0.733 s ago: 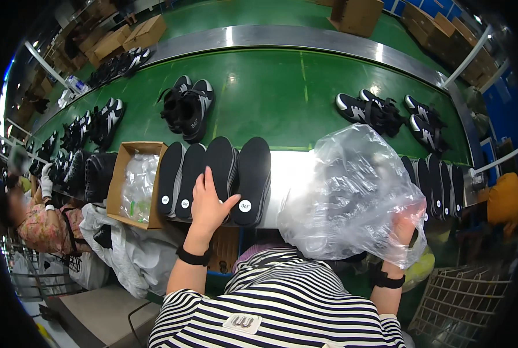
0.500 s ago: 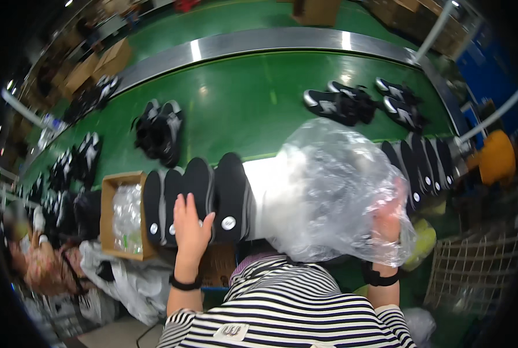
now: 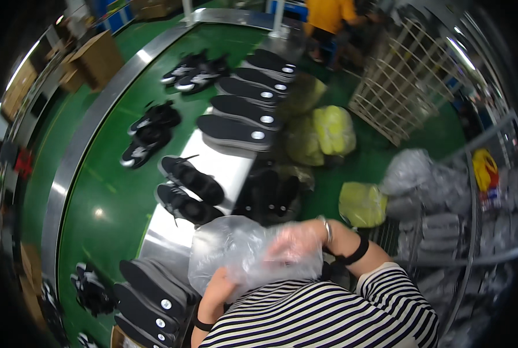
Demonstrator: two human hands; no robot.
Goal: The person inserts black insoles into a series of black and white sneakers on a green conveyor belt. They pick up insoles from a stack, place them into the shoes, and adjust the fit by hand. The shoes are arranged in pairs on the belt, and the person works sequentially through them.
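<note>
A clear plastic bag [image 3: 230, 246], crumpled and gathered in close to my striped shirt, is between my two hands. My left hand [image 3: 220, 285] grips the bag's near left edge, its fingertips partly covered by the film. Film lies over my right hand [image 3: 296, 242], blurring its fingers; they look bent onto the bag. Just beyond the bag, a pair of black sneakers [image 3: 192, 180] rests on a white board [image 3: 230, 168]. Black insoles with round white stickers [image 3: 236, 129] line up past the sneakers, and more insoles [image 3: 146, 298] are stacked at near left.
More dark shoes [image 3: 149, 133] stand on the green belt [image 3: 105, 180], bordered by a metal rail [image 3: 67, 156]. Yellow-green wrapped bundles [image 3: 334, 130] and a lattice crate [image 3: 398, 87] are on the right. A rack [image 3: 468, 203] with bagged goods is further right. A person in orange [image 3: 328, 17] is ahead.
My view has swung to the right. My left hand has left the insoles and taken the bag. The bag, spread wide before, is now bunched near my body, and the sneakers on the board show.
</note>
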